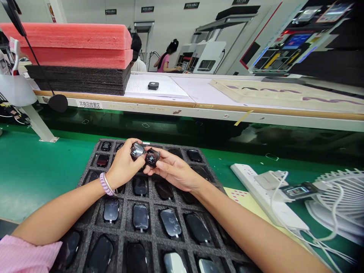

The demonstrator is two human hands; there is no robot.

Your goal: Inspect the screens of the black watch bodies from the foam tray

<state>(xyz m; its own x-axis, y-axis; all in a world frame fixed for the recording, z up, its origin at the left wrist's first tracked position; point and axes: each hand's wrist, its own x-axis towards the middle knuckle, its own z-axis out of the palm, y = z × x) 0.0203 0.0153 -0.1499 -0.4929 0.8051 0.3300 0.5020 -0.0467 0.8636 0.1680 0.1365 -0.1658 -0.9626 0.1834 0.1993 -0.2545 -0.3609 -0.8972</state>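
My left hand [124, 167] is closed around a watch case [137, 151] with a glossy face, thumb and fingers at its edges. Beside it, my right hand [178, 172] pinches a black watch case [152, 157] whose dark screen shows a lit dial. The two cases are side by side, nearly touching; I cannot tell whether they touch. Both hands hover over a dark foam tray [124, 216] divided into square compartments. Several watch cases lie in it, among them a rectangular one [140, 217] with a small pale tab. My forearms hide part of the tray.
A raised shelf [204, 108] crosses behind, bearing red foam slabs [82, 38], black foam sheets [85, 79] and a small black device [153, 85]. On the right are a power strip [256, 193], cables and a white fan [341, 201]. Two people sit beyond the shelf.
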